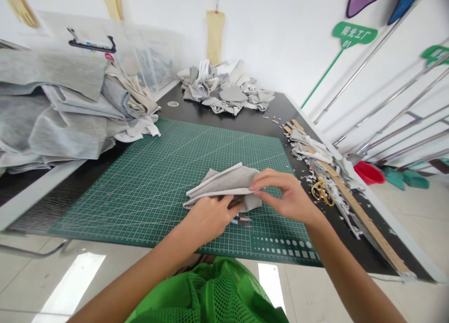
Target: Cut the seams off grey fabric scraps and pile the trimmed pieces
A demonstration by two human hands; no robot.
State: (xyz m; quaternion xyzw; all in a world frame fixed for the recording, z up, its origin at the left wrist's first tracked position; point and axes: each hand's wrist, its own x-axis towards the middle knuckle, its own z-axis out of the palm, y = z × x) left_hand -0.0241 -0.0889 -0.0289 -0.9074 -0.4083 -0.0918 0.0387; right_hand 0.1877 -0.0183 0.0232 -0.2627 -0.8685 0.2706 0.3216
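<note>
We are holding a folded piece of grey fabric (224, 185) over a green cutting mat (115, 197), gripping it with our left hand (208, 218) and pinching its edge with our right hand (287, 194). Small metal snips (242, 221) are lying just beside our left hand, while gold-handled scissors (322, 191) and a wooden ruler (365, 220) are resting beyond our right hand among fabric scraps (312, 150).
</note>
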